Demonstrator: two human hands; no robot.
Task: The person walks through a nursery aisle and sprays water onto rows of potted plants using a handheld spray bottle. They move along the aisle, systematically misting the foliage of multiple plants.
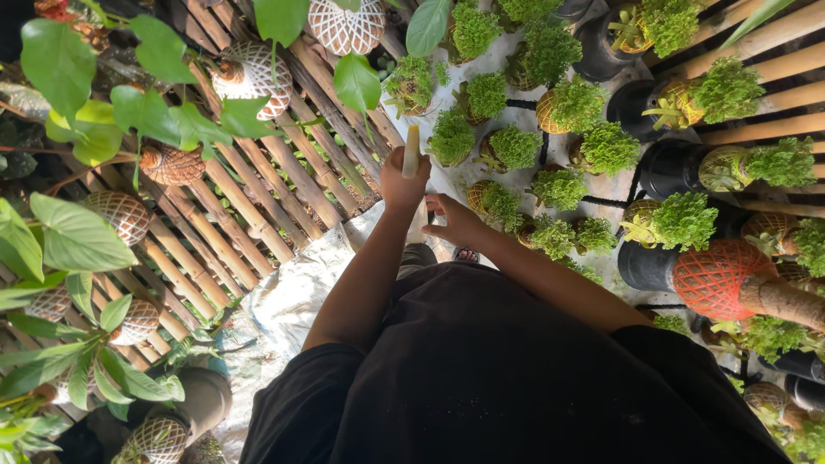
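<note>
A pale, slim stick-like tool [412,151], cream in colour, stands nearly upright in the left hand [400,182], whose fingers are wrapped closed round its lower end; what exactly it is cannot be told. It looks light and stiff, probably smooth, so a firm grip low on the shaft, as now, seems the sound place to hold it. The right hand [455,222] sits just beside and a little nearer, fingers loosely curled and holding nothing that shows. Just beyond the hands, on a pale sheet [503,53], lie many small moss balls [514,148] with bushy green tops, wrapped in yellow netting; they look soft and easily crushed. To the right sit black pots [646,265] and a red netted ball [711,277]. To the left runs a bamboo slat rack [258,206] with white-netted balls [251,76] and broad green leaves [58,60].
</note>
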